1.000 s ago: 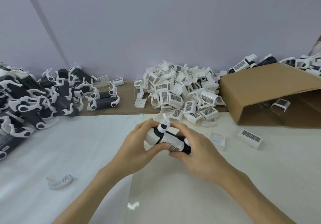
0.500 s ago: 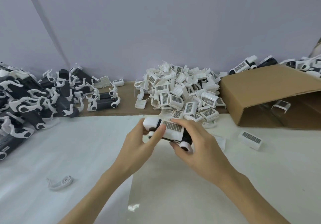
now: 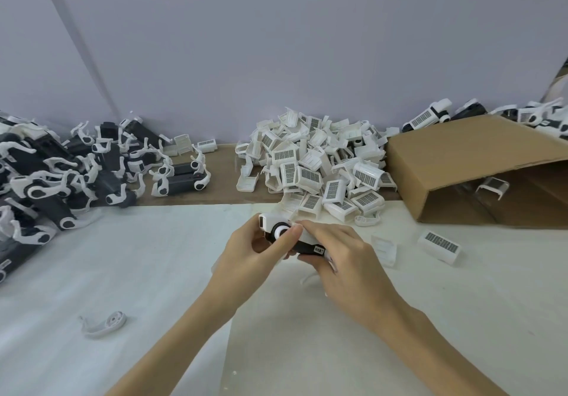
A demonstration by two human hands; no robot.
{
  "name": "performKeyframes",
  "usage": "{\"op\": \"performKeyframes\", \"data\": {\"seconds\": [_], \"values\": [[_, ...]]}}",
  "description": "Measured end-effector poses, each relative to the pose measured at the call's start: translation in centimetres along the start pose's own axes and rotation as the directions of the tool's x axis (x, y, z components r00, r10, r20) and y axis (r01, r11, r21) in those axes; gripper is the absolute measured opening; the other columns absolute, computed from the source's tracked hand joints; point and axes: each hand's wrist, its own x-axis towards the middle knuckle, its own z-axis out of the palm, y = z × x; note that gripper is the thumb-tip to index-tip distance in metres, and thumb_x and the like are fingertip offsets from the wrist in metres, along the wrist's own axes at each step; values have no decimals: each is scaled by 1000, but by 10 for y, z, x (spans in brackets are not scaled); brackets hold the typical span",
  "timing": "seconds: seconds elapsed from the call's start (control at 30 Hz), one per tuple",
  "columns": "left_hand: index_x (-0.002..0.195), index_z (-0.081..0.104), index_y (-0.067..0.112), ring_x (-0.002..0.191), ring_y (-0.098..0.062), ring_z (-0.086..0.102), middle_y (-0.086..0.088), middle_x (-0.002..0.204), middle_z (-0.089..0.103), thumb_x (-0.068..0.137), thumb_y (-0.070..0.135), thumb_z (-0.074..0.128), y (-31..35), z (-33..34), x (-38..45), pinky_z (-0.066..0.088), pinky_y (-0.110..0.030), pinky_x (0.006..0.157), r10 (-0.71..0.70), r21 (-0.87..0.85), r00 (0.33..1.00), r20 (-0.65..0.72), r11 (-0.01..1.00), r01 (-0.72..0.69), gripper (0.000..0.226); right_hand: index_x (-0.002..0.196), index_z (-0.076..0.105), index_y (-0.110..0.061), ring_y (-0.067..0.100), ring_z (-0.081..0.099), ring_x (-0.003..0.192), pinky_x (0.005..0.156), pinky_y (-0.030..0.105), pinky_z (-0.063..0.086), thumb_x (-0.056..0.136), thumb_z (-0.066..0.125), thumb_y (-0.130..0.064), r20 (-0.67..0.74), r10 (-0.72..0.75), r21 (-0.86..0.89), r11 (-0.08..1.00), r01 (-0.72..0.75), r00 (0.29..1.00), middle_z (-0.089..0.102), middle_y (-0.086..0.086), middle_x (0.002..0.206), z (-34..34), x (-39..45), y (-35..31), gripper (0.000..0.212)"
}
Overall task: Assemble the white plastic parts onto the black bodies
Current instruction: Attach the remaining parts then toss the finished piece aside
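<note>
Mid-assembly above the desk point(image 3: 153, 272): left hand point(image 3: 246, 251) and right hand point(image 3: 341, 257) both clamped on one black body point(image 3: 307, 246), white cover seemingly on. Cover heap point(image 3: 313, 168) and unfinished bodies point(image 3: 61, 174) still waiting; finished units point(image 3: 427, 117) few.

Black body point(image 3: 308, 247) turned over in both hands since half second ago: barcode face of white part point(image 3: 270, 223) out of sight, round white cap up. Left hand point(image 3: 246, 249) thumb on cap; right hand point(image 3: 333, 249) gripping lower end.
</note>
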Motion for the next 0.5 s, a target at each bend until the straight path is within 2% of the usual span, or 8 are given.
{"op": "performKeyframes", "data": {"seconds": [0.13,0.23,0.3,0.37,0.43,0.5], "values": [[108,72,20,96,-22,75,-2,97,79,75,66,74,-4,-1,0,55,-35,84,56,-6,997,45,998,-56,57,142,57,-35,3,56,126,106,25,46,93,80,-23,143,106,215,967,-135,984,63,-22,133,-8,4,9,56],[126,67,26,113,-15,72,4,117,76,88,50,75,-7,-11,1,54,-23,91,142,10,974,176,989,-146,45,147,48,-42,-1,52,133,109,25,45,92,79,-33,234,120,249,952,-179,965,57,-23,141,-14,5,13,64],[138,58,29,124,-17,66,8,129,71,92,49,73,-9,-18,2,52,-25,101,202,104,957,207,968,-227,53,148,50,-38,2,55,127,104,27,47,96,75,-32,200,91,189,973,-129,976,60,-21,135,-15,4,14,58],[144,52,32,124,-16,67,11,131,70,90,52,73,-10,-20,3,52,-31,106,204,131,960,194,964,-231,62,148,51,-31,6,56,121,99,30,48,98,72,-32,156,73,86,992,-88,985,61,-14,131,-13,1,15,54],[139,57,28,114,-19,72,5,123,74,89,50,73,-12,-17,3,55,-41,104,195,80,969,153,975,-209,57,148,50,-25,14,57,120,97,34,49,100,69,-33,152,89,21,995,-93,984,61,-8,130,-12,2,14,53],[128,65,23,104,-21,74,3,115,77,89,51,72,-11,-10,2,57,-44,100,221,64,972,82,972,-227,49,148,50,-25,17,59,117,94,38,53,101,67,-36,173,115,10,993,-118,978,63,-7,132,-13,3,16,51]]}}
